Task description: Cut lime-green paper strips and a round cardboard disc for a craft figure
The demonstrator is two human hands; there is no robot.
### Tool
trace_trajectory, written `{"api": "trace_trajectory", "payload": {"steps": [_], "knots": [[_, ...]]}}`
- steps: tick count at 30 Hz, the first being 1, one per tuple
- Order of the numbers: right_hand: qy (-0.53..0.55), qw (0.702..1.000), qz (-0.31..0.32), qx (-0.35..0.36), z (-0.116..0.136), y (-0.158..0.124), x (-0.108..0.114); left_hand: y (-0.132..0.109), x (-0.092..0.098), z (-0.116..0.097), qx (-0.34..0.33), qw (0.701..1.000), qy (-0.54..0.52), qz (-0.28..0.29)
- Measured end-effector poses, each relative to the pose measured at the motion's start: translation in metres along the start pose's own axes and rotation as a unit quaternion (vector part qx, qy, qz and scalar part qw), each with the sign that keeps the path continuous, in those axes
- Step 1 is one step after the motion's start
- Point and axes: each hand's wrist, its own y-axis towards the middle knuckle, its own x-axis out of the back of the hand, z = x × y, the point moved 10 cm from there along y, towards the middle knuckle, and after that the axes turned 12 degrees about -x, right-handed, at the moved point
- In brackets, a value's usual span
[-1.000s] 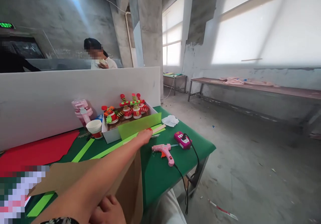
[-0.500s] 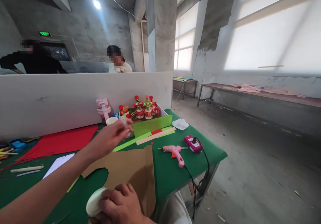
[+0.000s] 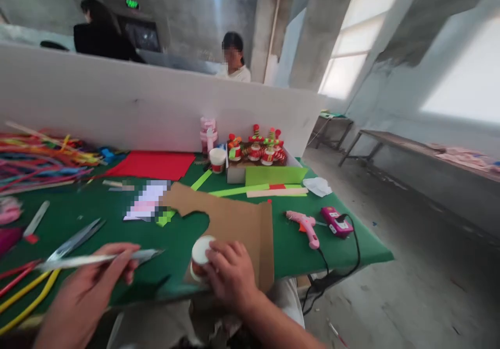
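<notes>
At lower left, the left hand (image 3: pixel 88 293) pinches a pen-like tool (image 3: pixel 145 255); at lower centre, the right hand (image 3: pixel 236 273) grips a paper cup (image 3: pixel 200 250) near brown cardboard (image 3: pixel 242 226). Right of centre, a pink glue gun (image 3: pixel 307 224) lies on the green worktop (image 3: pixel 291 255).

White-ended cup (image 3: pixel 202 249), pale slim tool (image 3: pixel 89 260)

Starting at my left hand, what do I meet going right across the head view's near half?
Your left hand holding a slim grey-white pointed tool, your right hand on a small white-topped round cup, a pink plastic glue gun, a magenta plastic box.
</notes>
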Motion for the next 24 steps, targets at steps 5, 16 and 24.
{"api": "trace_trajectory", "payload": {"steps": [5, 16, 24], "knots": [[0.004, 0.999, 0.044, 0.007, -0.002, 0.003, -0.005, -0.006, -0.036, 0.004, 0.078, 0.994, -0.004, 0.079], [0.018, 0.999, 0.032, 0.037, 0.000, 0.008, -0.004, 0.003, -0.081, 0.005, 0.022, 0.992, -0.026, 0.123], [0.023, 0.998, 0.034, 0.044, 0.001, 0.008, -0.004, 0.007, -0.087, 0.007, 0.003, 0.991, -0.026, 0.130]]}}
